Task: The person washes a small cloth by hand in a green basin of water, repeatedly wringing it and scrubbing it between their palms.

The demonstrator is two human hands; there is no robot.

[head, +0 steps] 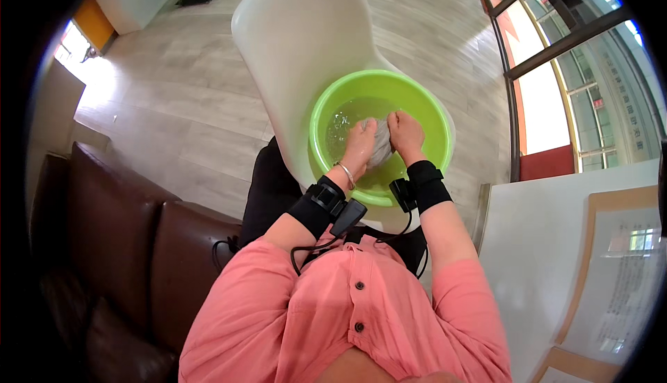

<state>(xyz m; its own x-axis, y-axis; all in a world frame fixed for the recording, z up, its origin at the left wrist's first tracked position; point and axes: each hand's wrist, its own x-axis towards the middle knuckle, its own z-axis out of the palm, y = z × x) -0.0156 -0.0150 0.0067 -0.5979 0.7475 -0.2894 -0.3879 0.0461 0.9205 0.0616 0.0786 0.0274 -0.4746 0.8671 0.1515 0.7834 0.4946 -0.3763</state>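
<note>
A grey cloth (381,146) is bunched between my two hands, inside a lime-green plastic basin (437,117). My left hand (360,143) grips its left side, thumb on top. On its upper right, my right hand (406,134) closes its fingers around the fabric. Water (341,122) with a few bubbles lies in the basin below. The cloth's lower part sits at or close to the water; exactly how deep cannot be told. The basin rests on the seat of a white moulded chair (302,28).
Black wrist straps (428,182) with cabled devices circle both forearms. A brown leather sofa (193,247) stands at the left. White panelling (542,216) with framed sheets bearing writing is close on the right, below a window (542,101). Wood-look flooring (182,91) surrounds the chair.
</note>
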